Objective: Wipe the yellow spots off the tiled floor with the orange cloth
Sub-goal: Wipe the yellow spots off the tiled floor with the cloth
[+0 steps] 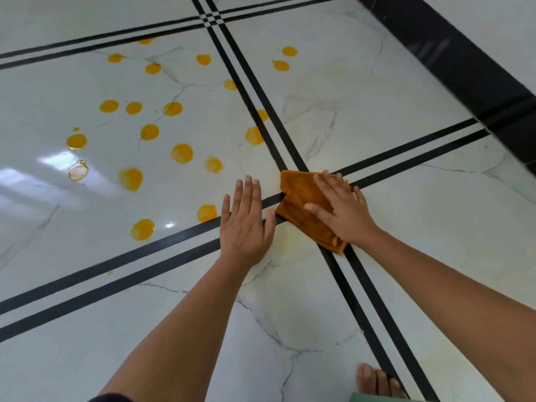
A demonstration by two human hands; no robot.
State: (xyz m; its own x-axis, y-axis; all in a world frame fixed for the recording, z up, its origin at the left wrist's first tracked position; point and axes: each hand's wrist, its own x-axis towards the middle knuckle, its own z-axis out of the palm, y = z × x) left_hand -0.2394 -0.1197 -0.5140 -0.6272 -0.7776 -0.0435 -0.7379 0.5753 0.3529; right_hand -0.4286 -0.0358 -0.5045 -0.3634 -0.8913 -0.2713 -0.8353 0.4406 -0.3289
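most of the yellow spots (181,153) are still on the tiled floor (377,105), spread over the white tile to the left of the double black lines, with a few more beyond the crossing at the top right. the orange cloth (301,204) lies flat on the floor right at the crossing of the black lines, under the right hand (339,210), whose fingers (324,184) are spread apart and pressed flat on the fabric, not pinching it. the left hand (246,224) rests palm down on the bare tile just beside the cloth, fingers straight and close together, holding nothing. a faint yellowish smear shows on the tile around the cloth, so some wiping looks done near the crossing. by my reckoning the job is only begun: over twenty spots remain, the nearest two just left of the left hand.
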